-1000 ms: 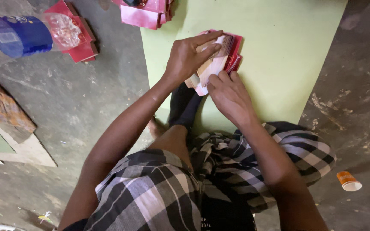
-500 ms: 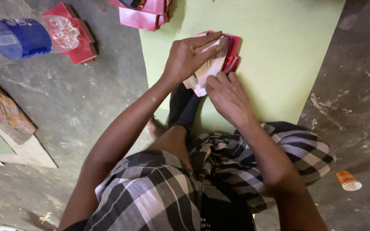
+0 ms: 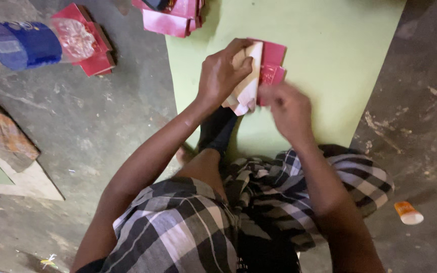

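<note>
My left hand (image 3: 222, 74) presses down on a cream and pink folded paper piece (image 3: 250, 76) that lies on a light green sheet (image 3: 330, 55) spread over the floor. My right hand (image 3: 290, 108) is at the piece's lower right edge, blurred by motion, fingers pinching the pink card there. Red-pink flaps (image 3: 273, 63) stick out beyond the cream part. My legs in a checked cloth are below the hands.
A stack of pink folded pieces (image 3: 170, 15) lies at the green sheet's top edge. To the left sit a blue cylindrical container (image 3: 21, 44), a clear bag (image 3: 74, 38) and more red pieces (image 3: 97, 58). An orange and white tube (image 3: 408, 213) lies at the right. The floor is grey concrete.
My right hand has slid down and right off the paper piece, uncovering the cream flap. My left hand stays pressed on the piece.
</note>
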### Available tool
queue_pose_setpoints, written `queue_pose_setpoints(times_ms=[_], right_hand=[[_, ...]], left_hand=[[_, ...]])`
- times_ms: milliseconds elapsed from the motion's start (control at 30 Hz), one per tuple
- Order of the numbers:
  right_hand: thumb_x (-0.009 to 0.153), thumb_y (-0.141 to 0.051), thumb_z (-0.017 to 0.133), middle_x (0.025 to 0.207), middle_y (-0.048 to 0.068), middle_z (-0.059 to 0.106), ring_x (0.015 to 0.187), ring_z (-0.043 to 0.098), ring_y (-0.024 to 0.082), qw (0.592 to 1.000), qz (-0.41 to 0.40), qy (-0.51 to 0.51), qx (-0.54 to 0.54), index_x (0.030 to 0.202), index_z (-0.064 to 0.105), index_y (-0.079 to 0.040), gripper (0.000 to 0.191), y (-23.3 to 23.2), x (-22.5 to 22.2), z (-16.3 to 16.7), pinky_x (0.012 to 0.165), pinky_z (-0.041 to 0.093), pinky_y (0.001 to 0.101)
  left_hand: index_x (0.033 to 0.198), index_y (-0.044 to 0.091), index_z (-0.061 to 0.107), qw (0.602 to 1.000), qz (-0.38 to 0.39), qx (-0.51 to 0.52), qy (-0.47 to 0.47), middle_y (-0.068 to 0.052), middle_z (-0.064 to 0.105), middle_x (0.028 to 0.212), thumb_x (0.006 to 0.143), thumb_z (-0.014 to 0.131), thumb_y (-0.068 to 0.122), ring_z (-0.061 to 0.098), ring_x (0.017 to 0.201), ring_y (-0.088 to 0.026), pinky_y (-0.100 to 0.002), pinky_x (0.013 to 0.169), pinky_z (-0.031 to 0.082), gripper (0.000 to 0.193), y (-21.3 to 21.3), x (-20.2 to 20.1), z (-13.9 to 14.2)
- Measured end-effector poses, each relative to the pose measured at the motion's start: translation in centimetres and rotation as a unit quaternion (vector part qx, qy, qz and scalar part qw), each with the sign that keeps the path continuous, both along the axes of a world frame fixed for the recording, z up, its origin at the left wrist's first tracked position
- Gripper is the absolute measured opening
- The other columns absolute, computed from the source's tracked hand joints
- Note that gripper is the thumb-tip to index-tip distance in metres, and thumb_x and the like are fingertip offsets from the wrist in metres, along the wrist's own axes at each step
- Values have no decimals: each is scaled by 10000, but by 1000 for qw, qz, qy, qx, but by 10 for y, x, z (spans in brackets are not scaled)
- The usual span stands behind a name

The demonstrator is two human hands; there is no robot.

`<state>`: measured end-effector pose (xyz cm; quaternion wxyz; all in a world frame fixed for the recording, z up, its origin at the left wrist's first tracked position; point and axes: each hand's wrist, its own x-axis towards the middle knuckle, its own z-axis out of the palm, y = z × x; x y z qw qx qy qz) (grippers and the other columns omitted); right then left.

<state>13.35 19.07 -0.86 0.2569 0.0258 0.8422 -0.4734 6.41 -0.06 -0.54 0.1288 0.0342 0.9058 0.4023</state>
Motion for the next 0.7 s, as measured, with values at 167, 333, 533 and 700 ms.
queue_pose_setpoints(times_ms=[167, 333, 533, 700], right_hand=[[1136, -425, 404, 997, -19, 667, 814, 596, 58, 890, -279, -207, -294, 1445, 580, -86, 492, 6, -15, -39, 727, 533, 236], [1044, -162, 610, 1140, 73, 733, 935, 683, 106, 938, -217, -88, -258, 1426, 559, -16, 412, 2, -14, -38, 796, 583, 265], [1124, -103, 650, 1180, 125, 771, 1099, 752, 200, 977, -128, 167, -42, 1411, 598, -16, 304, -5, 1, -4, 978, 603, 352], [1101, -167, 606, 1247, 220, 714, 1066, 731, 379, 934, -24, 294, 202, 1407, 527, 4, 360, -16, -5, 3, 911, 583, 430]], left_hand=[[1412, 172, 549, 880, -252, -149, 375, -167, 625, 1367, 912, 709, 396, 615, 1238, -334, -514, 1023, 501, 571, -14, 26, 5], [1466, 74, 561, 958, -244, -53, 144, -144, 682, 1298, 954, 722, 240, 611, 1189, -314, -442, 1022, 492, 561, -27, 13, 3], [1334, 94, 622, 983, -123, 123, -53, -120, 702, 1237, 1077, 638, 204, 698, 1121, -313, -412, 961, 575, 280, -40, 11, 11], [1310, 60, 573, 984, -121, 86, 96, -203, 634, 1281, 996, 708, 183, 667, 1147, -346, -431, 1008, 541, 363, -25, 13, 14]])
